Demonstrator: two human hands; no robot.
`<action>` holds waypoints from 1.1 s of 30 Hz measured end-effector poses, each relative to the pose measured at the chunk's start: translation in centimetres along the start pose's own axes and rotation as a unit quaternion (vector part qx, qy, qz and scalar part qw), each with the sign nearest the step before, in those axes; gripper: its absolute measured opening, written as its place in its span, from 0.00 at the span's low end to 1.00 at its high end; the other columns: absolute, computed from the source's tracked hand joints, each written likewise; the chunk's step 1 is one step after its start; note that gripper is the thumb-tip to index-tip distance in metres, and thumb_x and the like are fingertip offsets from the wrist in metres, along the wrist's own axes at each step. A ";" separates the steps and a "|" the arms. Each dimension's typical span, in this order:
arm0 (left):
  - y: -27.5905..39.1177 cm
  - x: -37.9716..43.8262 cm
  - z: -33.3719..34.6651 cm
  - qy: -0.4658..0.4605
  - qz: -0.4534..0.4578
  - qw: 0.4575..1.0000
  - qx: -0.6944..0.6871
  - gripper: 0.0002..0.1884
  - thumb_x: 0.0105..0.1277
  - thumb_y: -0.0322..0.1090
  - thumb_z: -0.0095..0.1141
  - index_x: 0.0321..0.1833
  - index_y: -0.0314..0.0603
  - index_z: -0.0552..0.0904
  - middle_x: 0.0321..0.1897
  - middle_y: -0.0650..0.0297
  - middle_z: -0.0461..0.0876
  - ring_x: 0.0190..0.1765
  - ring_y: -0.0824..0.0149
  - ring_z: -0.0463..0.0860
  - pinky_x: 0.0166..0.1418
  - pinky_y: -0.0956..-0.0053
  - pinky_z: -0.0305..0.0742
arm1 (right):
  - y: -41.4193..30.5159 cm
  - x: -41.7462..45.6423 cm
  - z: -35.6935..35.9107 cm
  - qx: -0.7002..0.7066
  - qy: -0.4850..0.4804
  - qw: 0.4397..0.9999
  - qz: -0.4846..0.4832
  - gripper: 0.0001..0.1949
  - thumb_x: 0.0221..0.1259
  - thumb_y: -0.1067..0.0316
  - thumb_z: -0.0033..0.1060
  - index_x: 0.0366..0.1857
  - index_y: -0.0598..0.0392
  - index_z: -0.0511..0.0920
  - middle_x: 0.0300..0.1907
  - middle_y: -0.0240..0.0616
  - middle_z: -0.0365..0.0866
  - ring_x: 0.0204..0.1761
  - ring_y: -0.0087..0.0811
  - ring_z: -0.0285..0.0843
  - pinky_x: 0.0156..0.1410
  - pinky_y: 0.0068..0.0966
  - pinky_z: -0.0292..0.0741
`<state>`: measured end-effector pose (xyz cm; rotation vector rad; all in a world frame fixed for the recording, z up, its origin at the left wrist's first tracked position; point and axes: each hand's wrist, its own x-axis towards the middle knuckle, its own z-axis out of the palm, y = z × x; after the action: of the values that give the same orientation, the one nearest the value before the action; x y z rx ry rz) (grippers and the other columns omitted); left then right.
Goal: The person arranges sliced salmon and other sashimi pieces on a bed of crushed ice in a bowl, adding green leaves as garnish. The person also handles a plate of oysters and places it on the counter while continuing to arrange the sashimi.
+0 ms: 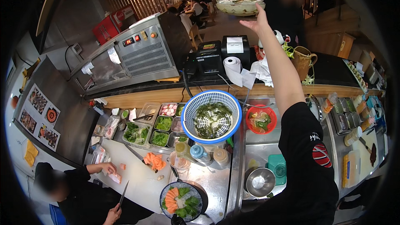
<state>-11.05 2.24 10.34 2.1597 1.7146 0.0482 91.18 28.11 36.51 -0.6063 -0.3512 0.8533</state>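
My right hand [257, 22] reaches far out over the counter, palm open and fingers apart. Its fingertips overlap the right end of a large patterned serving bowl [240, 8] heaped with food; whether they touch cannot be told. At the bottom edge, my left hand [177, 220], in a black glove and mostly cut off, grips the near rim of a round dark plate [200, 190]. Salmon slices [172, 200] fan over crushed ice there, beside green shiso leaves [191, 204]. Past the plate stands a blue-rimmed colander [211, 140] with seaweed [207, 115].
At left, a co-worker's hand [113, 215] holds a knife [124, 193] over a white cutting board [137, 175] with salmon pieces. Squeeze bottles [200, 154] stand mid-bench. The sink holds a steel bowl [260, 182]. Receipt printers [208, 57] line the counter; a person [286, 15] stands beyond.
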 end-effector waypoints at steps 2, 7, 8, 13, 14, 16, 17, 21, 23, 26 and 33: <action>0.6 3.1 2.6 0.000 -0.004 1.000 -0.024 0.16 0.69 0.30 0.50 0.59 0.39 0.78 0.32 0.48 0.80 0.31 0.54 0.79 0.34 0.65 0.73 | -1.2 0.7 -0.4 -0.021 -0.075 0.995 -0.054 0.44 0.57 0.43 0.59 0.73 0.48 0.47 0.70 0.58 0.50 0.67 0.58 0.59 0.60 0.61 0.71; 6.4 2.3 6.8 0.073 -0.066 0.991 -0.094 0.16 0.70 0.30 0.50 0.58 0.38 0.77 0.38 0.51 0.79 0.37 0.57 0.78 0.40 0.67 0.73 | -0.1 -2.2 1.2 -0.036 -0.069 0.994 -0.077 0.31 0.55 0.54 0.53 0.64 0.50 0.60 0.64 0.50 0.60 0.64 0.53 0.64 0.59 0.63 0.73; 7.8 2.2 8.5 0.099 -0.077 0.985 -0.117 0.16 0.70 0.30 0.50 0.58 0.38 0.77 0.39 0.52 0.79 0.38 0.58 0.78 0.41 0.68 0.73 | 0.3 -3.8 1.8 -0.031 -0.064 0.995 -0.066 0.29 0.54 0.57 0.50 0.62 0.51 0.60 0.64 0.50 0.60 0.65 0.55 0.63 0.59 0.65 0.72; 17.3 1.4 20.3 0.262 -0.093 0.917 -0.286 0.15 0.70 0.31 0.51 0.58 0.36 0.77 0.44 0.55 0.79 0.44 0.62 0.77 0.47 0.70 0.73 | 0.3 -9.6 2.5 -0.034 -0.061 0.995 -0.077 0.35 0.48 0.58 0.50 0.65 0.56 0.59 0.64 0.54 0.60 0.66 0.58 0.61 0.64 0.64 0.65; 19.4 1.1 22.5 0.285 -0.089 0.900 -0.318 0.15 0.70 0.31 0.51 0.58 0.36 0.76 0.45 0.56 0.79 0.45 0.62 0.77 0.49 0.70 0.72 | -0.4 -10.6 2.2 -0.052 -0.061 0.994 -0.078 0.35 0.48 0.59 0.50 0.65 0.56 0.59 0.64 0.54 0.60 0.66 0.59 0.61 0.64 0.64 0.64; 22.0 0.0 25.0 0.308 -0.088 0.874 -0.365 0.15 0.70 0.31 0.52 0.58 0.35 0.76 0.48 0.58 0.79 0.48 0.64 0.77 0.51 0.71 0.72 | -0.2 -15.1 2.4 -0.087 -0.061 0.991 -0.082 0.37 0.44 0.60 0.51 0.65 0.56 0.59 0.64 0.54 0.61 0.65 0.60 0.62 0.64 0.66 0.63; 22.8 -0.6 25.9 0.315 -0.086 0.863 -0.385 0.15 0.70 0.31 0.52 0.58 0.35 0.76 0.49 0.58 0.79 0.49 0.65 0.76 0.52 0.72 0.72 | 0.2 -17.1 2.1 -0.081 -0.071 0.991 -0.074 0.37 0.44 0.60 0.51 0.65 0.56 0.59 0.64 0.54 0.61 0.65 0.61 0.63 0.63 0.67 0.63; 27.3 -0.5 24.7 0.306 -0.074 0.830 -0.460 0.15 0.70 0.30 0.52 0.58 0.34 0.76 0.52 0.59 0.78 0.53 0.66 0.76 0.56 0.72 0.72 | 0.2 -26.3 -0.8 -0.075 -0.069 0.993 -0.064 0.36 0.44 0.60 0.51 0.65 0.54 0.61 0.65 0.54 0.62 0.66 0.63 0.61 0.63 0.68 0.62; 28.1 -0.9 23.8 0.285 -0.078 0.817 -0.495 0.18 0.65 0.21 0.48 0.59 0.31 0.74 0.56 0.57 0.77 0.59 0.63 0.74 0.63 0.72 0.69 | 0.4 -30.5 -3.1 -0.058 -0.064 0.995 -0.042 0.36 0.45 0.59 0.50 0.66 0.53 0.61 0.67 0.53 0.61 0.67 0.62 0.60 0.64 0.68 0.59; 27.4 -2.3 23.3 0.285 -0.050 0.825 -0.484 0.19 0.67 0.23 0.48 0.61 0.29 0.73 0.59 0.55 0.75 0.61 0.61 0.73 0.65 0.70 0.68 | 2.8 -37.7 -6.0 -0.060 -0.040 0.996 -0.042 0.35 0.46 0.59 0.49 0.66 0.54 0.62 0.66 0.48 0.65 0.63 0.59 0.66 0.62 0.68 0.62; 30.3 -3.0 24.2 0.203 0.017 0.795 -0.571 0.17 0.68 0.24 0.50 0.59 0.31 0.75 0.59 0.54 0.76 0.59 0.63 0.76 0.63 0.72 0.70 | 6.5 -54.2 -15.2 -0.071 0.076 0.994 0.018 0.32 0.44 0.64 0.48 0.62 0.57 0.69 0.62 0.43 0.73 0.63 0.44 0.71 0.69 0.46 0.68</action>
<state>22.73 -12.68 -1.99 1.2510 1.2305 1.2800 61.79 -16.64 17.84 -0.8067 -0.2657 0.8152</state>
